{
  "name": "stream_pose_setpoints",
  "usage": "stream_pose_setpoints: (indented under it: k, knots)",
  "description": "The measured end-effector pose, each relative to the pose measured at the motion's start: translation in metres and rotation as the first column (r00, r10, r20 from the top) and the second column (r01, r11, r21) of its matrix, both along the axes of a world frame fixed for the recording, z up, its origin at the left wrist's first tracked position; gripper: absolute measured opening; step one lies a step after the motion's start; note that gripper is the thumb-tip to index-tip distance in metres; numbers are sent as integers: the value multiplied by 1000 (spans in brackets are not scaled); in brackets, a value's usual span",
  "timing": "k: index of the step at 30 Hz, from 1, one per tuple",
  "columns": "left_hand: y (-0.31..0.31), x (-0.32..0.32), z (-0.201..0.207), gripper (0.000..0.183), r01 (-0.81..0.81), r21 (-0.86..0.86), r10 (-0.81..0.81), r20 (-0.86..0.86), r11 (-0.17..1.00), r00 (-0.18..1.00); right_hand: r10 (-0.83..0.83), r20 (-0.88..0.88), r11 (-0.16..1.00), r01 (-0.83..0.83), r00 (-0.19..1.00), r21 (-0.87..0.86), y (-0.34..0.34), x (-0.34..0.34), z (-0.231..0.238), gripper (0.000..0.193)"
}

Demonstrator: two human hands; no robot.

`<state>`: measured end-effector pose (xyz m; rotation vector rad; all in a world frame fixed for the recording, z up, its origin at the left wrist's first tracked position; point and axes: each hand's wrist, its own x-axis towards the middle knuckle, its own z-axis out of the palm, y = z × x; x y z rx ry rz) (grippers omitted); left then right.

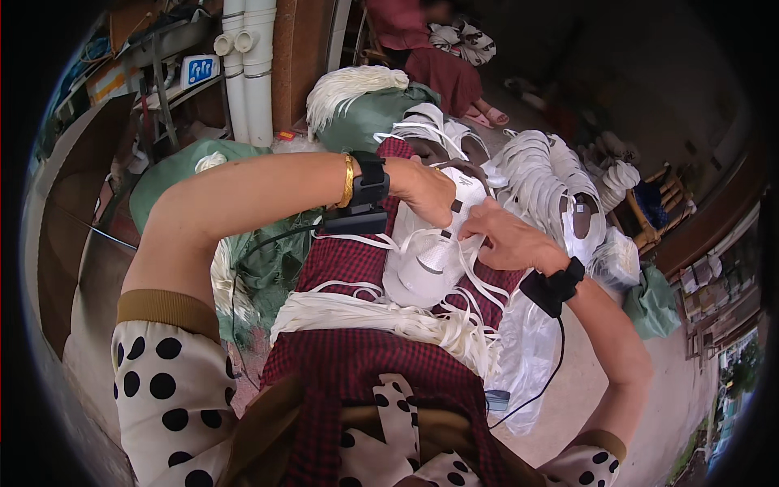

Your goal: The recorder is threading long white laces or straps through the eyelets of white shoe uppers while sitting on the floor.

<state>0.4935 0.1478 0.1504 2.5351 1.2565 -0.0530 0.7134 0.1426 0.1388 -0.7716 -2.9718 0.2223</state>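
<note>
A white shoe upper (422, 272) lies across my lap, with a grey curved mark and laces running through it. My left hand (423, 191) comes over it from the left, its fingers closed on the far part of the upper. From the right, my right hand (515, 235) pinches a white shoelace (471, 264) at the upper's edge. The two hands' fingertips are close together. A thick bundle of loose white shoelaces (381, 318) rests across the checked red and black cloth (349, 357) nearer to me. My left fingertips are partly hidden.
Rows of stacked white shoe uppers (540, 174) stand beyond my right hand. A green sack (365, 114) with white laces on top is at the back. White pipes (260, 77) run up the wall. A seated person (438, 77) in pink sandals is at the far side.
</note>
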Motion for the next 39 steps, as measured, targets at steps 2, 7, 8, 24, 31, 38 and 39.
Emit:
stream_pose_setpoints:
  k: [2, 7, 8, 24, 31, 38, 39]
  knots:
    - [-1, 7, -5, 16, 2, 134, 1, -23, 991, 1000, 26, 23, 989, -22, 999, -145, 14, -3, 10, 19]
    - [-3, 8, -19, 14, -19, 176, 21, -10, 984, 1000, -219, 119, 964, 234, 968, -124, 20, -18, -1, 20]
    - [-3, 9, -20, 16, -31, 184, 31, 0, 982, 1000, -265, 151, 956, 280, 952, -90, 18, -20, -3, 21]
    - [4, -9, -50, 15, -11, 186, -68, 414, 983, 908, -266, 318, 963, 236, 910, 129, 0, -33, 12, 29]
    - [0, -25, -53, 25, 68, -248, 147, 750, 966, 645, -260, 86, 946, 236, 962, 221, -17, -21, -5, 36]
    - [0, -22, -55, 25, 54, -149, 76, 747, 987, 660, -327, 10, 943, 327, 945, -67, -2, -17, 0, 25]
    - [-2, -21, -55, 25, 58, -157, 82, 753, 986, 653, -337, 38, 935, 339, 941, -106, 1, -18, 4, 20]
